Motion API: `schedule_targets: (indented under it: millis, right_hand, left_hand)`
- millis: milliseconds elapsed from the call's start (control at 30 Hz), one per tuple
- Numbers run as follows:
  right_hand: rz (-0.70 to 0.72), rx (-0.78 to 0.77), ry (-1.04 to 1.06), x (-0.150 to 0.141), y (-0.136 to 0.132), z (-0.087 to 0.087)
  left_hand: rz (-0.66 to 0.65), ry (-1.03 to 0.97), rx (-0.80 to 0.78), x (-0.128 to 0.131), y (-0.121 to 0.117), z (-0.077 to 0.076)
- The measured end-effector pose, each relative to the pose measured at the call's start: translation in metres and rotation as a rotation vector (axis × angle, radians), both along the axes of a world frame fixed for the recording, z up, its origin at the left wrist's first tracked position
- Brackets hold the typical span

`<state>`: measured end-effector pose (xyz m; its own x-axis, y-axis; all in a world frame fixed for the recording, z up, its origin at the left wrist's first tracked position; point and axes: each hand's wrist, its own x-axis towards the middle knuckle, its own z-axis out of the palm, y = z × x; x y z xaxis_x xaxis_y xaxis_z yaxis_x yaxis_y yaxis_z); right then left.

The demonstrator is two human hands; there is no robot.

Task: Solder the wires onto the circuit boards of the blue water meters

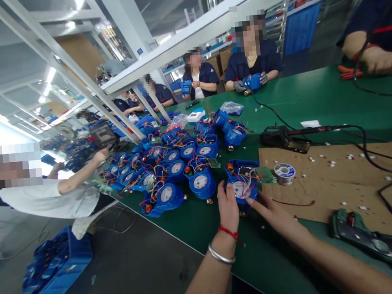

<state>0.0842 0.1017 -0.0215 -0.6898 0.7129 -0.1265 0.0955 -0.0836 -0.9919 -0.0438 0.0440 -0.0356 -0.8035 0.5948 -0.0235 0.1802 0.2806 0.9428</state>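
A blue water meter [241, 189] with a round white dial lies on the green bench, its wires and a small green circuit board [265, 174] showing at the top right. My left hand [227, 203] grips its left side, fingers close together; a red cord and a silver bangle circle that wrist. From the lower right my right hand [267, 208] reaches in, its fingers apart and one fingertip at the meter's lower edge. Some of its fingers are hard to make out. Just left stands another blue meter [202, 183].
Several more wired meters [175, 167] crowd the bench leftward. On cardboard [319, 191] at right are a solder spool [285, 174], small white connectors and black cable. A soldering iron [294, 133] rests behind; a green-handled tool [372, 237] lies lower right. Co-workers [252, 64] sit opposite; another person [55, 191] is at left.
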Motion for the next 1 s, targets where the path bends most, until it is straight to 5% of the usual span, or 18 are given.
schedule_targets:
  millis: [267,500,733,1000]
  right_hand:
    - [-0.179,-0.370,0.167,-0.040,0.025,-0.006]
    - [-0.276,-0.285,0.249,-0.089,0.062,-0.010]
    - [-0.327,-0.216,0.220,-0.130,0.086,-0.005]
    - [-0.364,-0.126,0.119,-0.127,0.097,0.016]
  left_hand:
    - [-0.101,0.136,0.004,-0.017,0.021,0.000]
    - [-0.104,0.252,0.049,0.006,-0.004,-0.018]
    - [-0.148,0.294,0.047,0.010,-0.007,-0.020]
    - [-0.214,0.488,0.088,0.001,0.002,-0.040]
